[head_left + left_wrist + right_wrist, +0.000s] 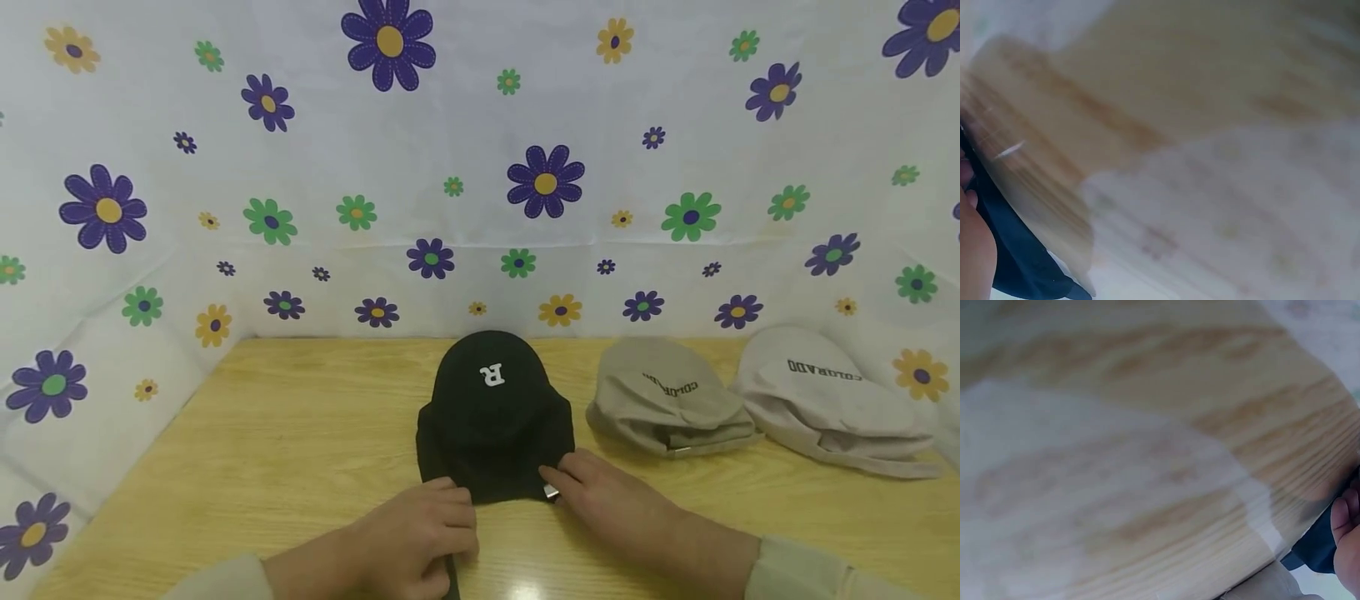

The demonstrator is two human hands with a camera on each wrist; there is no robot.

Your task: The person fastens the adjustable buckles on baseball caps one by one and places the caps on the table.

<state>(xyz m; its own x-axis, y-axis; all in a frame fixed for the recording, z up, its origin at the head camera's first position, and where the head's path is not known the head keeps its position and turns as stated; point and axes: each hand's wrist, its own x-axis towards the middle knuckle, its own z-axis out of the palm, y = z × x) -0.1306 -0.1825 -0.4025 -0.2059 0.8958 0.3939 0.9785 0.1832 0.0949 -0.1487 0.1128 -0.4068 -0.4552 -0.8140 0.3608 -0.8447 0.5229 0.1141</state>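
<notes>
A black cap (491, 412) with a white letter R lies in the middle of the wooden table (300, 433), its back toward me. My left hand (450, 525) curls over the cap's near edge and grips its black strap (452, 583). On the right, my right hand (561, 481) pinches the near rim at a small silver buckle (551, 492). In the left wrist view only blurred table, a strip of the black cap (1016, 256) and the edge of my left hand (972, 250) show. The right wrist view holds a fingertip (1344, 519) against the black cap (1316, 547).
Two more caps lie to the right: a tan cap (663, 396) and a pale cap (825, 400), both lettered COLORADO. A white flowered cloth (480, 167) walls the table at the back and on both sides.
</notes>
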